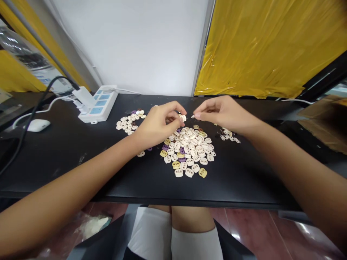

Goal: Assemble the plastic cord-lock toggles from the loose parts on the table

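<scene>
My left hand (166,121) is closed, pinching a cream two-hole cord lock (183,118) above the middle of the table. Just to its right, my right hand (214,111) pinches a small white piece (193,116) between thumb and fingertips; its exact kind is too small to make out. The two held parts are a short gap apart. Below the hands lies a large pile of cord locks (189,144), mostly cream, with some yellow, purple and brown ones. Partly behind my left hand is a smaller group of cord locks (126,122). Small white and dark pieces (229,135) lie under my right wrist.
A white power strip (100,104) with plugs and cables stands at the back left, near a white rounded device (38,125) and a large plastic bottle (40,61). At the right is a cardboard box (329,122). The black table (233,184) ends just before my knees.
</scene>
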`<state>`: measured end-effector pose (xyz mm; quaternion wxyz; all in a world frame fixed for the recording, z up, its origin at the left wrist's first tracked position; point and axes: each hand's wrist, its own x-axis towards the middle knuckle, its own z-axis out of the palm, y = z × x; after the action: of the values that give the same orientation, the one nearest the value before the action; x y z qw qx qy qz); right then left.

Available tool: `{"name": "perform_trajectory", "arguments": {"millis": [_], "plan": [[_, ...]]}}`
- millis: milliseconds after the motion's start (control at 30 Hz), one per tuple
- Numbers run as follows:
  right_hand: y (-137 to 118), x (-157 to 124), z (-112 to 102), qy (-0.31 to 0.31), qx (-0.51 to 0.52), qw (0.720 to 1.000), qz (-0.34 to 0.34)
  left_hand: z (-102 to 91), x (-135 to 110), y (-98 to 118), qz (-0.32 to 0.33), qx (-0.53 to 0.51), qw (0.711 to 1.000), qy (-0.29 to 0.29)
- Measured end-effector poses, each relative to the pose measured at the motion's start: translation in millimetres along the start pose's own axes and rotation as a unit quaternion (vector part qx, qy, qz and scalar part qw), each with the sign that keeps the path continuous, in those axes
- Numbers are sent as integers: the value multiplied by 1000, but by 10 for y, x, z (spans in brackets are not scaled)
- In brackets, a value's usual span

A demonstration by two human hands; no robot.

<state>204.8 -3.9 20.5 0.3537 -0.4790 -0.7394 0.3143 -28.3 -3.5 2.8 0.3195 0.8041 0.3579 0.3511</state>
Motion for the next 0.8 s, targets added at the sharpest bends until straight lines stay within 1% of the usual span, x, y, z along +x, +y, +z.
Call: {"name": "perform_trajectory", "arguments": {"millis": [33, 67, 100, 167, 200, 233, 267, 300, 367, 433, 567, 667, 733, 800], "plan": [[-32, -14, -91, -43, -27, 999, 16, -13, -3, 8, 4, 6, 1000, 1], [-72, -38, -168, -111, -59, 991, 32, -21, -7, 18, 9, 15, 1000, 1], [-117, -68, -225, -191, -85, 977, 47, -25, -13, 28, 19, 23, 1000, -1], [-201, -136, -267, -342, -130, 926, 95, -18, -23, 47, 48, 44, 998, -12], [-235, -167, -257, -392, -141, 902, 116, -9, -26, 55, 65, 58, 996, -22], [-260, -193, -234, -418, -159, 885, 130, 1, -28, 60, 84, 71, 993, -31], [-277, -213, -206, -430, -176, 875, 138, 12, -28, 63, 104, 85, 990, -41], [-285, -225, -181, -429, -193, 871, 143, 21, -27, 65, 124, 98, 986, -49], [-287, -230, -159, -410, -226, 871, 150, 34, -24, 63, 156, 117, 979, -63], [-279, -220, -179, -388, -250, 872, 163, 40, -23, 57, 171, 128, 974, -69], [-255, -193, -222, -368, -260, 874, 180, 51, -23, 35, 150, 136, 976, -74], [-230, -181, -190, -360, -264, 873, 194, 37, -11, 15, 136, 149, 977, -72], [-225, -176, -163, -356, -283, 868, 200, -11, 5, 15, 132, 166, 975, -61], [-240, -170, -151, -354, -312, 858, 206, -101, 24, 36, 118, 190, 974, -38]]}}
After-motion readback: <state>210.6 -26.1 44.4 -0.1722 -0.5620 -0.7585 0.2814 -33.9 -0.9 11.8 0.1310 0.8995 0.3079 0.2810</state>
